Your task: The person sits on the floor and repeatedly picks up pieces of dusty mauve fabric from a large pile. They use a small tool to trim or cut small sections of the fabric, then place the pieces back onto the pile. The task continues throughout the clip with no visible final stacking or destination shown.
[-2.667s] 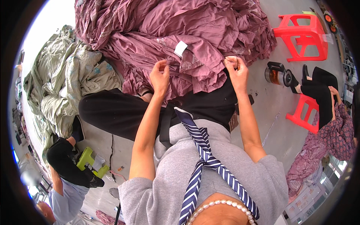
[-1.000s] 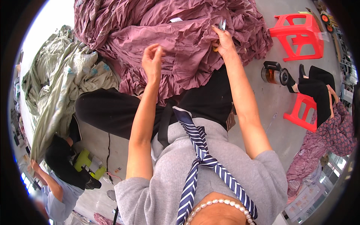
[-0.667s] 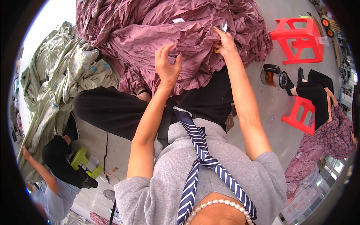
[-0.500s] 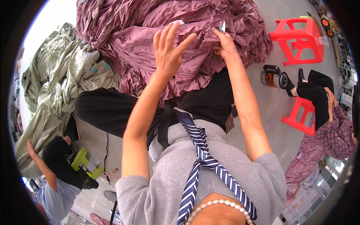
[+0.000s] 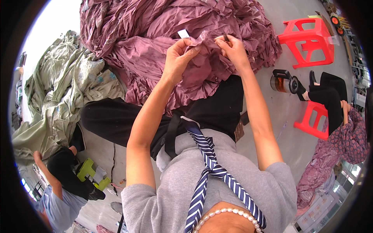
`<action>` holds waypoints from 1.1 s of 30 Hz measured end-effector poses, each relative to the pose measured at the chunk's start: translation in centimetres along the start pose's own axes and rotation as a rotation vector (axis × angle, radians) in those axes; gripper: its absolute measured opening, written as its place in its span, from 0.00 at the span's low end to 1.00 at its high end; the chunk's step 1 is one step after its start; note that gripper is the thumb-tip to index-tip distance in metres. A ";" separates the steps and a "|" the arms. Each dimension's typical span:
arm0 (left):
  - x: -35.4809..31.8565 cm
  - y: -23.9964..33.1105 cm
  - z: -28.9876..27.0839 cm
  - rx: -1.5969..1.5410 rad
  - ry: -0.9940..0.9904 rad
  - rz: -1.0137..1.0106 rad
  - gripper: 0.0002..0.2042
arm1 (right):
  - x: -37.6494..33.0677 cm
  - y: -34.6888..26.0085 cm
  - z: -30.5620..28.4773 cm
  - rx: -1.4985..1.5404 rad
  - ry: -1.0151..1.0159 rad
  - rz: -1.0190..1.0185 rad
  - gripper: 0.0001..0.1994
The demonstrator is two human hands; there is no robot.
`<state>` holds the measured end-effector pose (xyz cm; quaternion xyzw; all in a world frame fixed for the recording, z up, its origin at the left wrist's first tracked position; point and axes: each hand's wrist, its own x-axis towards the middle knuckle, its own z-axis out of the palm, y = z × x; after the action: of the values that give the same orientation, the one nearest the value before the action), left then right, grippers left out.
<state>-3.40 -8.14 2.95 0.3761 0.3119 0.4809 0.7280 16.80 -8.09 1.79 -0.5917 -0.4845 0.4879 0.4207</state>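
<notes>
A large heap of dusty-pink fabric (image 5: 155, 58) lies before me and over my lap. My left hand (image 5: 178, 60) is closed, pinching a gathered edge of it between thumb and fingers. A small white label (image 5: 183, 33) sticks up just beyond those fingers. Close by on the right, my right hand (image 5: 235, 50) is closed round small scissors (image 5: 225, 37), mostly hidden in the fingers; only a dark bit shows. Its thumb and fingertips are at the same raised stretch of cloth; whether they also grip it I cannot tell.
Pale green fabric (image 5: 54, 81) spreads on the left, with a person's hand (image 5: 37, 157) at its edge near a green stool (image 5: 92, 173). On the right are a red stool (image 5: 309, 42), a glass jug (image 5: 285, 82) and a seated person beside another red stool (image 5: 314, 120).
My left hand has gone from spread fingers to pinching the pink fabric, lifting its edge. My right hand has lowered slightly, and the scissors' blades no longer show. The label stands more upright.
</notes>
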 end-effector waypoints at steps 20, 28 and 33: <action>-2.3 2.7 0.3 0.100 -0.102 -0.127 0.07 | -4.1 -8.6 2.8 -0.514 -0.087 -0.793 0.16; -2.5 3.3 0.4 0.364 -0.135 -0.076 0.09 | -3.6 -8.0 1.9 -0.118 -0.117 -0.555 0.04; -3.1 3.9 0.1 0.460 -0.100 -0.052 0.08 | -3.9 -7.6 1.4 0.223 -0.109 -0.334 0.06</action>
<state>-6.21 -10.07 6.58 0.5473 0.3865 0.3591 0.6497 13.96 -10.58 9.60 -0.4259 -0.5407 0.4933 0.5319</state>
